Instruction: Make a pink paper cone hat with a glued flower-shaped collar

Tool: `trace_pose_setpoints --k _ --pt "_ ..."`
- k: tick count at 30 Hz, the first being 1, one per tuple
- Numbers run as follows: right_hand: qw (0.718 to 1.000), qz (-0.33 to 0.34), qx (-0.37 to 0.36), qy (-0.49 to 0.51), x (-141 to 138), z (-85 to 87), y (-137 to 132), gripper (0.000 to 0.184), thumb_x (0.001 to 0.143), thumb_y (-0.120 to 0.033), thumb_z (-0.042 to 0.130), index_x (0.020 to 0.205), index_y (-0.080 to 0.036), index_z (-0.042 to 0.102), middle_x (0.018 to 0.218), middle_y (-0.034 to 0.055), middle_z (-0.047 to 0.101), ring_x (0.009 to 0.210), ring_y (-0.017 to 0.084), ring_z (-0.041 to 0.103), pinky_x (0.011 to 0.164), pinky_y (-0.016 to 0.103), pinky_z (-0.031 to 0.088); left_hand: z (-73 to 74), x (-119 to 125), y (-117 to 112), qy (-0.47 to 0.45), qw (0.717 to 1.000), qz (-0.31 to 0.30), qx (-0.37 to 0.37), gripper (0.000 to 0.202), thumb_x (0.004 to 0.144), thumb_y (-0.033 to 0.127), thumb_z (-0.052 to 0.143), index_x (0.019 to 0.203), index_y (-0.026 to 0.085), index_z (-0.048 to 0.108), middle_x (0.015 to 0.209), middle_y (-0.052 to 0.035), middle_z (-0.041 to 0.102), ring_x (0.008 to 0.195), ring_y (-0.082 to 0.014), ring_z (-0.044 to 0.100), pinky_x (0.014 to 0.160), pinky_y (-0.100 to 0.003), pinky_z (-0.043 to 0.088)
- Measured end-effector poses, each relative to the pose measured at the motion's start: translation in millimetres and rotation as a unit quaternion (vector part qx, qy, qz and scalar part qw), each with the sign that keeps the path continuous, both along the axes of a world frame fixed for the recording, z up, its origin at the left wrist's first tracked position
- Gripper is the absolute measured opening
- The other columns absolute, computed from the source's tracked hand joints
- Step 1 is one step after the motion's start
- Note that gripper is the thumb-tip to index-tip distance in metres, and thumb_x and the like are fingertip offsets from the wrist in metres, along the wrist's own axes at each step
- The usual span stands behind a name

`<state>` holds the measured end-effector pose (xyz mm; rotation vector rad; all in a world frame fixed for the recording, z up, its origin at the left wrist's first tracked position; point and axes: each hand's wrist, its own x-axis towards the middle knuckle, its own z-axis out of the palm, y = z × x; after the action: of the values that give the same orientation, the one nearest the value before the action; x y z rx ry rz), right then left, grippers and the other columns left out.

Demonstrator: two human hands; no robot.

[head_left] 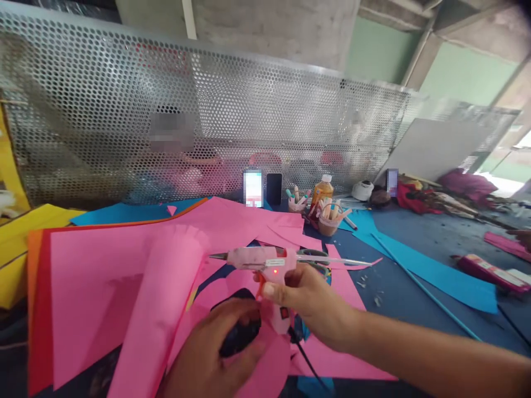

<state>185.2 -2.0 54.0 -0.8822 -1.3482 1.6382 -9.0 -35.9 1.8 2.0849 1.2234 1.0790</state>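
My right hand (309,293) is wrapped round a pink glue gun (276,273), a finger by its orange trigger. The gun's nozzle points left, a red light glows on its side, and a clear glue stick (336,260) sticks out of its back. Just below and left of the gun is my left hand (215,348), its fingers curved and its thumb apart from them. A dark patch shows between thumb and fingers; I cannot tell what it is. Under both hands lie pink paper pieces (340,354). A rolled pink sheet (157,315) leans left of my left hand.
Pink, red, orange, yellow (37,232) and blue sheets (431,271) cover much of the table. Marker cups (328,221), a bottle (323,190) and a phone (274,189) stand before a perforated metal screen (249,110). A thin blue stick (427,287) and a magenta case (485,271) lie right.
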Motion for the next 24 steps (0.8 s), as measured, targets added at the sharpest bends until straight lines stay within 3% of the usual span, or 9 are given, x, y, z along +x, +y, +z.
trace_pose_setpoints --k 3,7,10,12,15,18,21,24 --pt "0.999 0.005 -0.004 0.052 -22 -2.5 -4 0.044 0.064 -0.059 0.091 0.077 -0.021 0.073 0.072 0.0001 0.064 0.066 0.017 0.058 0.065 0.031 0.050 8.3 6 5 -0.075 0.993 -0.022 -0.092 0.025 0.092 0.043 0.063 0.096 0.021 0.074 0.089 -0.0045 0.076 0.082 -0.0222 0.071 0.073 -0.028 0.060" --pt "0.995 0.016 0.043 0.083 -39 -5.5 -7 0.044 0.070 -0.059 0.087 0.096 -0.025 0.077 0.083 -0.0004 0.069 0.078 0.019 0.062 0.077 0.033 0.054 12.1 9 6 -0.162 0.973 -0.030 -0.162 0.036 0.093 0.051 0.062 0.082 0.018 0.070 0.075 -0.0025 0.068 0.070 -0.0181 0.062 0.063 -0.024 0.052" --pt "0.996 0.017 0.088 0.002 -29 -7.6 -9 0.047 0.075 -0.061 0.083 0.100 -0.022 0.076 0.086 0.0014 0.070 0.079 0.020 0.064 0.077 0.034 0.054 13.0 7 5 -0.183 0.966 -0.032 -0.178 0.037 0.093 0.053 0.062 0.085 0.019 0.071 0.078 -0.0027 0.069 0.074 -0.0193 0.063 0.065 -0.024 0.053" --pt "0.979 0.012 0.182 -0.096 -8 -8.6 -10 0.043 0.078 -0.054 0.083 0.104 -0.021 0.076 0.099 0.0049 0.073 0.093 0.022 0.066 0.086 0.036 0.053 13.5 4 5 -0.181 0.967 -0.022 -0.180 0.036 0.092 0.054 0.063 0.089 0.020 0.073 0.083 -0.0037 0.072 0.081 -0.0219 0.067 0.071 -0.027 0.056" --pt "0.912 -0.009 0.344 -0.223 37 -8.9 -5 0.028 0.100 -0.038 0.058 0.118 -0.020 0.071 0.116 0.0108 0.074 0.108 0.023 0.068 0.096 0.039 0.052 13.6 1 7 -0.179 0.968 -0.001 -0.176 0.039 0.092 0.057 0.063 0.089 0.020 0.076 0.082 -0.0041 0.072 0.080 -0.0214 0.067 0.073 -0.026 0.057" --pt "0.791 -0.036 0.486 -0.370 81 -7.0 10 0.027 0.104 -0.028 0.050 0.122 -0.020 0.069 0.116 0.0140 0.075 0.112 0.026 0.067 0.097 0.043 0.052 13.4 4 6 -0.203 0.964 -0.004 -0.170 0.041 0.091 0.059 0.064 0.086 0.019 0.075 0.079 -0.0037 0.069 0.076 -0.0192 0.064 0.071 -0.025 0.056" --pt "0.694 -0.084 0.489 -0.522 108 -4.6 29 0.028 0.104 -0.033 0.053 0.124 -0.020 0.067 0.121 0.0153 0.074 0.111 0.030 0.066 0.095 0.047 0.051 13.4 11 3 -0.246 0.956 0.002 -0.160 0.038 0.090 0.056 0.067 0.081 0.020 0.073 0.075 -0.0013 0.064 0.072 -0.0163 0.060 0.068 -0.022 0.054" --pt "0.629 -0.046 0.452 -0.631 119 -6.4 42 0.028 0.102 -0.041 0.058 0.113 -0.019 0.072 0.107 0.0130 0.077 0.095 0.027 0.070 0.083 0.037 0.052 12.0 14 1 -0.254 0.956 -0.005 -0.145 0.033 0.090 0.052 0.068 0.079 0.020 0.072 0.074 0.0007 0.063 0.071 -0.0146 0.059 0.067 -0.019 0.052"
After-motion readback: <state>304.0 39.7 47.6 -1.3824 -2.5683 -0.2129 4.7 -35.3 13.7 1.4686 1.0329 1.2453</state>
